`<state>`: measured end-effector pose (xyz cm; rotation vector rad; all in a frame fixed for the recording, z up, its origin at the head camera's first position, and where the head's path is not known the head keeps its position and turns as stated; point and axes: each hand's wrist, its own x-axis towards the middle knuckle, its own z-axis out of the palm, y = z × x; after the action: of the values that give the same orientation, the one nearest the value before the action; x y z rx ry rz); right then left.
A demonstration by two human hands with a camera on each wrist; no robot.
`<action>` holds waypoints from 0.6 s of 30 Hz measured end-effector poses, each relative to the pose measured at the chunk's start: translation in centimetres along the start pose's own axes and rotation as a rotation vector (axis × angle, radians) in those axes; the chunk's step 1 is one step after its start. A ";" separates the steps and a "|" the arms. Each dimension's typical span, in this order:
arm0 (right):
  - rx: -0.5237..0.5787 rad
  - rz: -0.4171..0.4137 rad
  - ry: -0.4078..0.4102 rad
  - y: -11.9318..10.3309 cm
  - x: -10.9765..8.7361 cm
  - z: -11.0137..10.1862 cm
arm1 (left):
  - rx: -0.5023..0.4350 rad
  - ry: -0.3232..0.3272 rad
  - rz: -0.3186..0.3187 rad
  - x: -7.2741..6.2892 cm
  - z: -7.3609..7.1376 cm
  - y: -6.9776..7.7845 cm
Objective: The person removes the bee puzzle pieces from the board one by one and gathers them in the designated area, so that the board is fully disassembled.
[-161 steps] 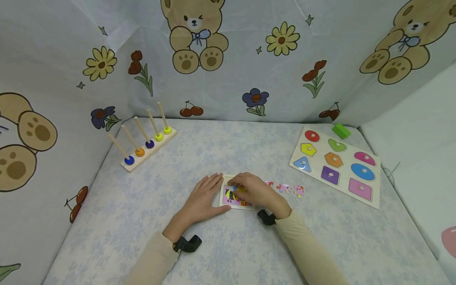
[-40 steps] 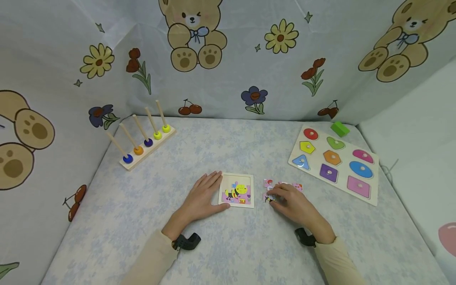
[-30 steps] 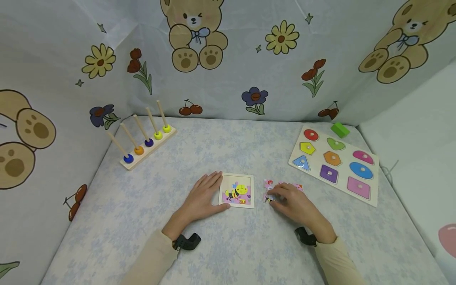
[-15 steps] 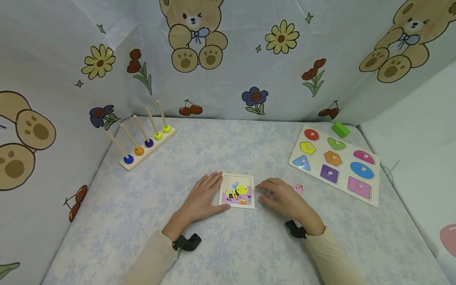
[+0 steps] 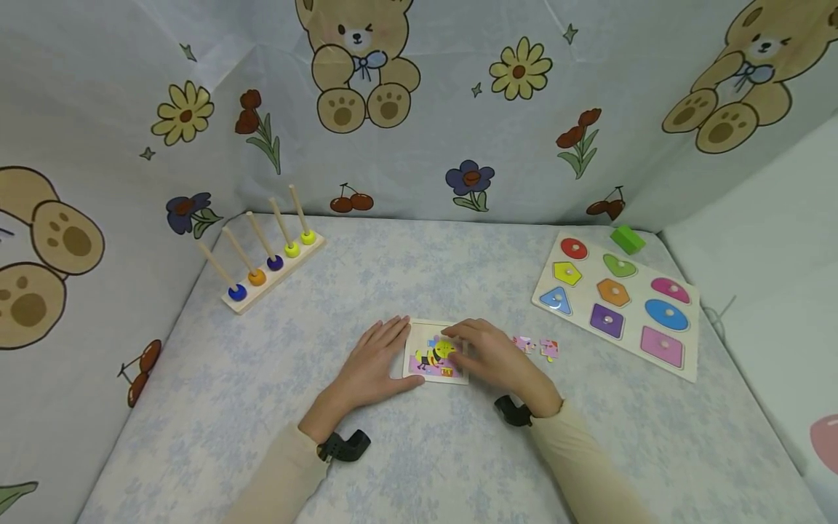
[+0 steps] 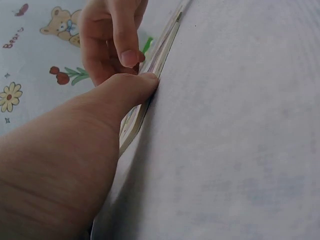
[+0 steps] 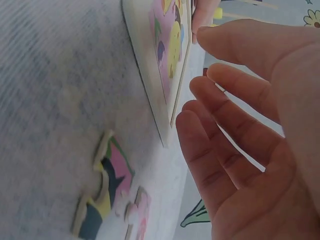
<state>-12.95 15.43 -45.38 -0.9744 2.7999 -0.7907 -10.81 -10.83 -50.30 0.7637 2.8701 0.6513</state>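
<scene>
A small bee picture puzzle in a pale wooden frame [image 5: 435, 382] lies before me; its upper part shows bare wood. My left hand [image 5: 369, 371] rests flat at the frame's left side, fingers spread, and its thumb [image 6: 145, 82] touches the near edge. Over the right part of the puzzle hovers my right hand [image 5: 494, 356], fingers loosely bent and partly hiding the bee. In the right wrist view a gap separates thumb and fingertips, and no piece shows between them. Loose puzzle pieces [image 7: 117, 170] lie right of the frame, two of them pink [image 5: 524, 345] in the head view.
A peg stand [image 5: 271, 273] with coloured beads stands at the back left. Toward the back right lies a shape board [image 5: 628, 306] with coloured knobbed shapes, and a green block [image 5: 627, 240] sits behind it. A patterned cloth [image 5: 419, 167] hangs behind the table.
My right hand has moved left from the loose pieces to over the frame, uncovering two pink pieces. Earlier it was over the frame, then went out to the pieces. My left hand stays put.
</scene>
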 end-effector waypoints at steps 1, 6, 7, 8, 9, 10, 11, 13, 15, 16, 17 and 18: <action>0.006 0.002 -0.006 0.0 0.1 0.1 | 0.000 0.002 0.001 0.0 0.0 0.0; 0.018 0.012 -0.036 -0.1 0.6 0.6 | -0.006 0.003 0.008 -0.1 0.0 -0.1; 0.022 0.015 -0.041 -0.2 0.6 0.6 | -0.008 0.004 0.009 -0.1 0.0 -0.1; 0.021 0.020 -0.045 -0.2 0.7 0.7 | -0.010 0.003 0.010 -0.1 0.0 -0.1; 0.016 0.026 -0.046 -0.3 0.8 0.7 | -0.011 0.003 0.010 -0.1 0.0 -0.1; 0.015 0.033 -0.050 -0.4 0.9 0.8 | -0.011 0.003 0.011 -0.1 0.0 -0.1; 0.012 0.040 -0.053 -0.5 0.9 0.8 | -0.012 0.002 0.012 -0.1 0.0 -0.1; 0.000 0.054 -0.059 -0.7 1.1 0.9 | -0.012 0.000 0.013 -0.1 0.0 -0.1; -0.012 0.060 -0.069 -0.8 1.2 1.0 | -0.010 -0.001 0.013 -0.1 0.0 -0.1; -0.014 0.062 -0.075 -0.9 1.3 1.0 | -0.009 -0.003 0.012 -0.1 -0.1 -0.1; -0.017 0.063 -0.078 -0.9 1.3 1.1 | -0.009 -0.003 0.013 -0.1 -0.1 -0.1; -0.018 0.062 -0.082 -1.0 1.4 1.1 | -0.008 -0.004 0.013 -0.1 -0.1 -0.1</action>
<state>-13.23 13.46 -45.76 -0.8971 2.7577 -0.7026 -10.80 -10.99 -50.26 0.7827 2.8600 0.6616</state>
